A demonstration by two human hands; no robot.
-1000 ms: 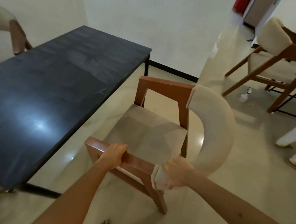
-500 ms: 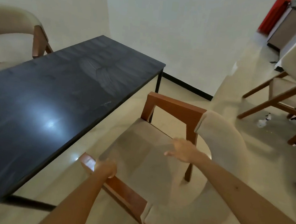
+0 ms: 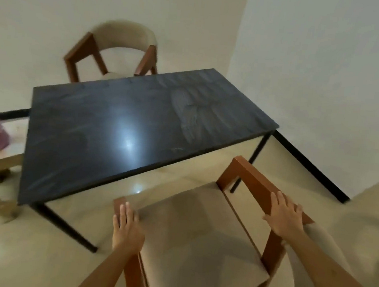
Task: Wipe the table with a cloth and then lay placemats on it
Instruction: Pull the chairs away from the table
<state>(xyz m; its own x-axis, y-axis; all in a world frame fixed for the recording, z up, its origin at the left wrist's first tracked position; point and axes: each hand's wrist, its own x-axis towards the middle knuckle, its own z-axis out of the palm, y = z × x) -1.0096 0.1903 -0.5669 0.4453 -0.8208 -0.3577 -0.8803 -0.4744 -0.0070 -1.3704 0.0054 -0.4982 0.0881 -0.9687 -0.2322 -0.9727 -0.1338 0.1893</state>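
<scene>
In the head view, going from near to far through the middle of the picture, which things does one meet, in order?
Left hand flat on the near chair → dark table → far chair → white wall.

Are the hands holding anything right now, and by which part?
Nothing gripped: left hand and right hand rest flat-fingered on the beige-cushioned wooden chair's armrests.

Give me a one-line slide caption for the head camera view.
Both hands, left and right, rest flat on a wooden chair's armrests beside the dark table.
</scene>
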